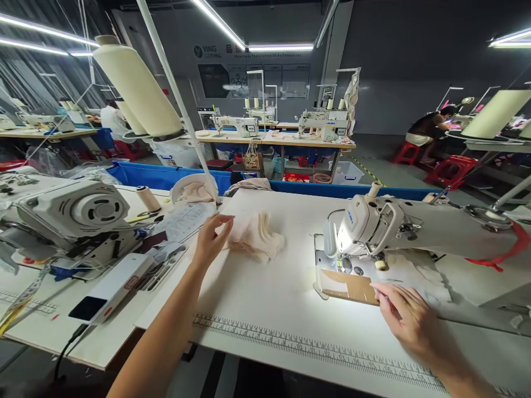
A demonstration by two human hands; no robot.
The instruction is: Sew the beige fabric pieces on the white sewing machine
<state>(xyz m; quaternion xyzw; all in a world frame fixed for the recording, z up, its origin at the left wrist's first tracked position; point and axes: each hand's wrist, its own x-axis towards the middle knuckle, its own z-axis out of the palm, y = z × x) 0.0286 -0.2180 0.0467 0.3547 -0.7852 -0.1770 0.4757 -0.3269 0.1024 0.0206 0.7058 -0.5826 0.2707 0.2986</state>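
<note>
My left hand is over the left part of the white sewing table, thumb and forefinger curved toward each other with a small gap and nothing visible between them. Just right of its fingertips is a blurred bunch of thin pale pink fabric pieces. My right hand is closed beside the right end of a brown cardboard-like piece at the sewing machine's bed. Its fingers are curled, and what they pinch, if anything, is too small to make out. The lit sewing machine head stands above that piece.
A printed ruler strip runs along the table's front edge. At left stand another machine, a white control box, a thread cone and a written sheet. A white bowl holds fabric. Blue cloth bins border the back.
</note>
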